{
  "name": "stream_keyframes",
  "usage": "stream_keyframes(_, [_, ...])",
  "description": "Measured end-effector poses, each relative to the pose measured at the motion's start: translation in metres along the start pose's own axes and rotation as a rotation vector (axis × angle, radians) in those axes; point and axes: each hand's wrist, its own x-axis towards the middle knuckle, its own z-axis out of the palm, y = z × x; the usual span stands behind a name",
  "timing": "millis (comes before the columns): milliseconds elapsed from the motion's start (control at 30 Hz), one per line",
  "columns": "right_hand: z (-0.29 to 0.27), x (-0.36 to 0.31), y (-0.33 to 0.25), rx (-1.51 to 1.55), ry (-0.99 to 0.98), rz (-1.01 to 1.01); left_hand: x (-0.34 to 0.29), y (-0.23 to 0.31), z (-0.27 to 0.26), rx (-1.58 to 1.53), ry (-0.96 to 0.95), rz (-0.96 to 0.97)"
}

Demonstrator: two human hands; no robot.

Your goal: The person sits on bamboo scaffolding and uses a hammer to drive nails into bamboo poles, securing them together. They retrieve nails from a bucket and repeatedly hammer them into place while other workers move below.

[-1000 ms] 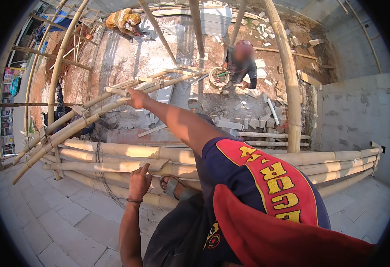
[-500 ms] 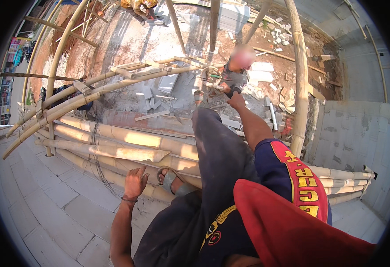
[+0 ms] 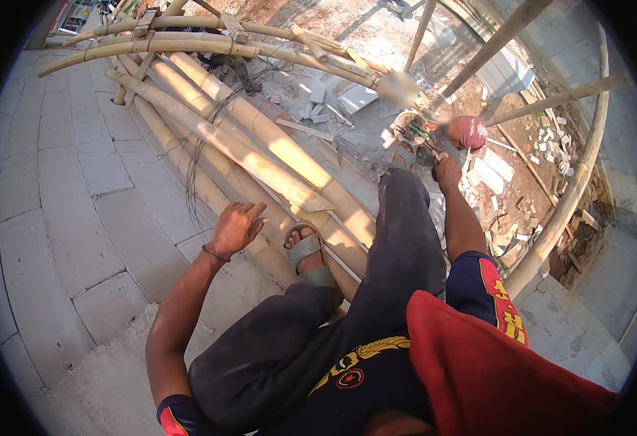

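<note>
My left hand hovers over the bamboo poles beside my sandalled foot. Its fingers are loosely bent and apart, with nothing in them. Stretched out past my knee, my right hand is down by a round, pale bucket that has green-handled tools in it. The fingers look closed, but whether they grip the bucket's handle or something else is too small to tell. Right beside the bucket is a person below in a dark red head covering; their hands are mostly hidden.
Thick bamboo poles lie side by side under my foot. Curved bamboo rails and slanting posts stand around. Thin dark wire hangs over the poles. A grey block wall top runs along the left. Rubble and pale blocks lie below.
My view has turned and shifted, so the poles now run diagonally. My right arm still reaches down to the bucket by the person below. My left hand stays near my foot.
</note>
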Motion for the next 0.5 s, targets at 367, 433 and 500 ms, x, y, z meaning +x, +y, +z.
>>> stream_keyframes(367, [-0.220,-0.075,-0.120,0.578,0.046,-0.384,0.000,0.023,-0.012,0.042,0.391,-0.142])
stream_keyframes(433, [-0.232,-0.108,-0.152,0.907,-0.259,-0.384,0.003,0.040,-0.007,0.015,0.520,-0.122])
stream_keyframes(500, [-0.224,-0.139,-0.183,1.077,-0.578,-0.402,-0.002,0.058,0.006,0.034,0.521,-0.158])
